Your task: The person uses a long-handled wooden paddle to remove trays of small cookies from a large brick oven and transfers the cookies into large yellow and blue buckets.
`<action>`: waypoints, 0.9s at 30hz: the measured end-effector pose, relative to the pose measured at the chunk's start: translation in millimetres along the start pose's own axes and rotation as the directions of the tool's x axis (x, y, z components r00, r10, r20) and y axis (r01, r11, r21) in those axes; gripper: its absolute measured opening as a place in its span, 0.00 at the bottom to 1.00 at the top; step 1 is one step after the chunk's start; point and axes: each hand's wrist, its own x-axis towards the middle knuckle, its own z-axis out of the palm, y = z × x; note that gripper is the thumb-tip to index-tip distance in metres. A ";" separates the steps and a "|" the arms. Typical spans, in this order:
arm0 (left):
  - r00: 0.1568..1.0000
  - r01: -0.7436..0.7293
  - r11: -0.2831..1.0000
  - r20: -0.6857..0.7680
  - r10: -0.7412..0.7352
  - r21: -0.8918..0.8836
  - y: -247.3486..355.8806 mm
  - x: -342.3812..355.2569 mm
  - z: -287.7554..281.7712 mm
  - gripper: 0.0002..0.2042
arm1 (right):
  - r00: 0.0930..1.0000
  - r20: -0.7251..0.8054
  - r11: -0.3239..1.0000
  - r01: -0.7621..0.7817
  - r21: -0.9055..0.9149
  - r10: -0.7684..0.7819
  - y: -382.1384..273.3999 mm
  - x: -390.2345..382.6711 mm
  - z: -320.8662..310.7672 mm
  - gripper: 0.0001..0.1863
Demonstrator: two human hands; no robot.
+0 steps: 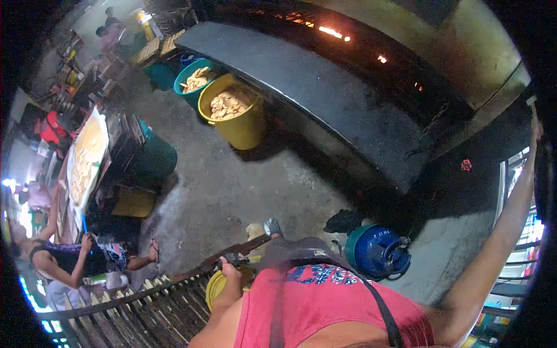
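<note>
My left hand (230, 270) is low in the middle, closed at the edge of a dark slatted wooden rack (145, 310). A small dark item shows at its fingers, too unclear to name. A yellow round container (216, 287) is beside that forearm. My right arm stretches up along the right rim, with my right hand (538, 130) at the dark wall. A small pale thing (531, 101) lies just above its fingers. The fingers are too dim and bent by the lens to read.
A yellow bucket (241, 132) and a green tub (188, 93) of bread-like pieces stand by a long dark counter (301, 75). Fire (332, 32) glows behind it. A blue gas cylinder (377, 250) stands near my legs. At left, a person (67, 261) works at a white-covered table (87, 151).
</note>
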 end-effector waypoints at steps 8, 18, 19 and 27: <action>0.966 0.082 0.995 0.243 -0.094 0.058 32.8 -7.4 41.0 0.19 | 1.000 -0.001 1.000 -0.003 -0.023 0.003 0.8 0.6 6.4 0.19; 0.910 -0.127 0.982 0.411 0.060 0.137 188.7 -65.6 212.3 0.21 | 0.853 -0.301 0.901 0.370 -0.228 -0.426 -139.4 -75.8 27.4 0.19; 0.864 -0.129 0.986 0.500 0.058 0.109 206.1 -63.6 238.4 0.21 | 0.821 -0.239 0.855 0.505 -0.120 -0.519 -183.0 -116.1 42.3 0.19; 0.523 -0.086 0.918 0.802 -0.290 0.388 351.1 -45.6 436.3 0.17 | -0.048 0.762 0.596 0.592 0.543 -0.646 -439.6 -514.9 202.9 0.52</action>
